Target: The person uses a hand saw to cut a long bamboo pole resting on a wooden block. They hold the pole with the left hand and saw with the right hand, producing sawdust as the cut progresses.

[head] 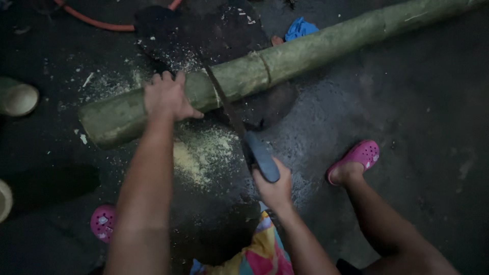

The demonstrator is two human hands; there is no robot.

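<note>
In the head view, the left hand (168, 97) pressed palm-down on a thick green bamboo pole (285, 58) that lay slanting across the dark, wet floor (417, 102), its fingers curled over the top near the pole's cut end. The right hand (274, 186) was clenched around the blue handle of a handsaw (239, 125), whose blade crossed the pole just beside the left hand, above a patch of pale sawdust (201, 155). Pink clogs (359, 158) were on the person's feet, and a blue cloth (300, 28) lay behind the pole.
</note>
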